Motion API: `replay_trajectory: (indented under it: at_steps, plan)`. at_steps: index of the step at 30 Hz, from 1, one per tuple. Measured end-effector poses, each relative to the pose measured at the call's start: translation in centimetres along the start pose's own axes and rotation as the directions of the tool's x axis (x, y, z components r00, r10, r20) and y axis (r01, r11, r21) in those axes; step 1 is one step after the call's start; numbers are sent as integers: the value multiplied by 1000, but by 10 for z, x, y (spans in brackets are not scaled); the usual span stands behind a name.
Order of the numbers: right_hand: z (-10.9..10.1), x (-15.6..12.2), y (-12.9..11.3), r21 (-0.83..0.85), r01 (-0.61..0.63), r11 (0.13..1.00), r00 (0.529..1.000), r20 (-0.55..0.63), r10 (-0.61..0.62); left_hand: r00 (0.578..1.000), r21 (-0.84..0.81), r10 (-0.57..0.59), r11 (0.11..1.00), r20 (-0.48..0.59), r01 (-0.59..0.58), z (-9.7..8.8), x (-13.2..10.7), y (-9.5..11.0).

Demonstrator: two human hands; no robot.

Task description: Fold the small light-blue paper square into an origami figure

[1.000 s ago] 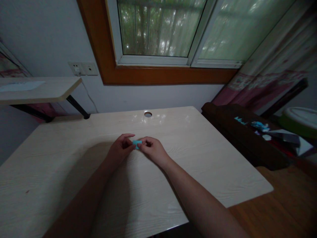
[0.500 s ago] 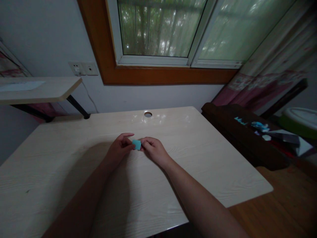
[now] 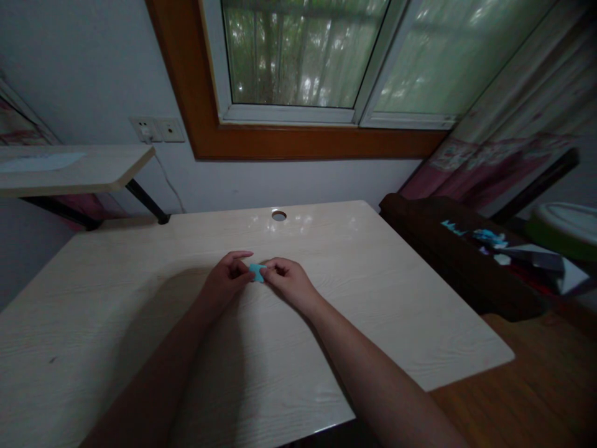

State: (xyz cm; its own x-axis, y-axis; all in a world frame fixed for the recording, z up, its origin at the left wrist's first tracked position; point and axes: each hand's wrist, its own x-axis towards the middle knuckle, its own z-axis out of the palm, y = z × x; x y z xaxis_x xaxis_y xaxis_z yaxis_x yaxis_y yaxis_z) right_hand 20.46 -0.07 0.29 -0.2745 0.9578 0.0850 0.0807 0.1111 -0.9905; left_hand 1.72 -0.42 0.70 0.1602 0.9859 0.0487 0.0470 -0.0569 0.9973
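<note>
The left forearm [image 3: 156,367] and right forearm [image 3: 373,364] slanted inward from the bottom, bringing the hands near each other without touching. The left hand [image 3: 228,275] pinched with its thumb, one of its fingers [image 3: 243,254] stretched out above. The right hand [image 3: 293,283] pinched too, fingers bent, thumb pointing toward the left.

- Looks forward and down from the head.
- Faces across the desk [image 3: 373,305] toward the window [image 3: 298,56].
- Sits above and behind the left hand [image 3: 224,278] and right hand [image 3: 292,282], quite near.
- Spans widely from left shelf [image 3: 100,167] to right curtain [image 3: 501,134].
</note>
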Motion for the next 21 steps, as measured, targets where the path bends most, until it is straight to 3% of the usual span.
replay_trajectory:
  at_steps: [11,16,21]
  plan:
    - [-1,0,4,-9,19,1000,1000,3,-19,1000,9,11,1000,19,-11,1,-2,4]
    - [-1,-1,2,-90,76,993,997,12,-75,995,15,36,999,92,-37,1,-2,-1]
    - [-2,-2,0,-227,160,961,987,37,-156,995,72,50,996,84,-56,0,-1,-9]
